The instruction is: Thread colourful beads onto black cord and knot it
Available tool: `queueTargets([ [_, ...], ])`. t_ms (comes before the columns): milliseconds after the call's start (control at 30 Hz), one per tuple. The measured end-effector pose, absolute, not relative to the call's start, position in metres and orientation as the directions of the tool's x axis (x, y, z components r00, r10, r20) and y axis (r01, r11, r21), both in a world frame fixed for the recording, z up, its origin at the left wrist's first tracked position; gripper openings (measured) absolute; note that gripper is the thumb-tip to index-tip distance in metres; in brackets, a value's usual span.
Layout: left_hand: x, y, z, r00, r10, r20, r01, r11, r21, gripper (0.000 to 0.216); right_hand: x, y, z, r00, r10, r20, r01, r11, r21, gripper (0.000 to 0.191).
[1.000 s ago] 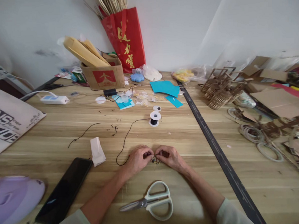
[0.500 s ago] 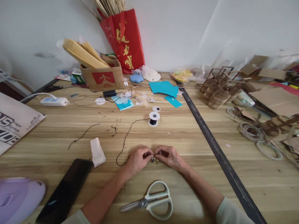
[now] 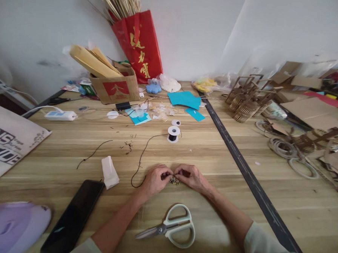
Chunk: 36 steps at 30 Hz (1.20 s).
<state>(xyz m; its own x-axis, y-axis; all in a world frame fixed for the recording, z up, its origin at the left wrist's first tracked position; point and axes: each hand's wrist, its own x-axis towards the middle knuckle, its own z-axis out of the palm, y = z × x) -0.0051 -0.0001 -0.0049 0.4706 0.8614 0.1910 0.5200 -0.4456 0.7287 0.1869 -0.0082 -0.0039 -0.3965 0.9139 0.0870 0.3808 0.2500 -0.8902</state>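
Observation:
My left hand (image 3: 158, 179) is closed in a pinch. A thin black cord (image 3: 140, 158) runs from a white spool (image 3: 173, 134) down to it and disappears under the hand. Fingertips almost meeting it, my right hand (image 3: 191, 177) pinches too, on something too small to make out. Just below the fingertips lies a small heap of mixed-colour beads (image 3: 175, 181) on the wooden table (image 3: 218, 210). Closer to me are scissors (image 3: 171, 226) with pale green handles, blades pointing left.
Left of my arm lie a black phone (image 3: 73, 218), a folded white paper (image 3: 110, 172) and a purple-white object (image 3: 20, 230). Blue sheets (image 3: 184, 100) and small plastic bags (image 3: 162, 112) are at the back. A dark strip (image 3: 238, 157) crosses the right side, beyond which stand woven baskets (image 3: 243, 105).
My hands stay pinched at the same spot above the beads. The whole view has shifted very slightly; nothing else visibly moves.

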Motion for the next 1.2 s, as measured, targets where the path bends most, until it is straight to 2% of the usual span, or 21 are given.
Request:
queueTargets([
  [267,-0.0050,0.0005,-0.0060,0.467,0.864,0.189,0.518,-0.440,0.734,0.010,0.1869,-0.0074,-0.0063,-0.397,0.912,0.108,0.390,0.273,-0.879,0.011],
  [600,-0.0050,-0.0015,-0.0073,0.419,0.899,0.125,0.496,-0.342,0.798,0.014,0.1877,-0.0077,-0.0055,-0.402,0.911,0.095,0.387,0.263,-0.884,0.012],
  [900,-0.0043,-0.0019,-0.0042,0.408,0.905,0.119,0.522,-0.338,0.783,0.010,0.1872,-0.0081,-0.0041,-0.400,0.913,0.084,0.388,0.252,-0.887,0.009],
  [1200,-0.0047,-0.0003,-0.0053,0.443,0.882,0.162,0.527,-0.402,0.749,0.008,0.1872,-0.0080,-0.0039,-0.405,0.910,0.090,0.379,0.257,-0.889,0.009],
])
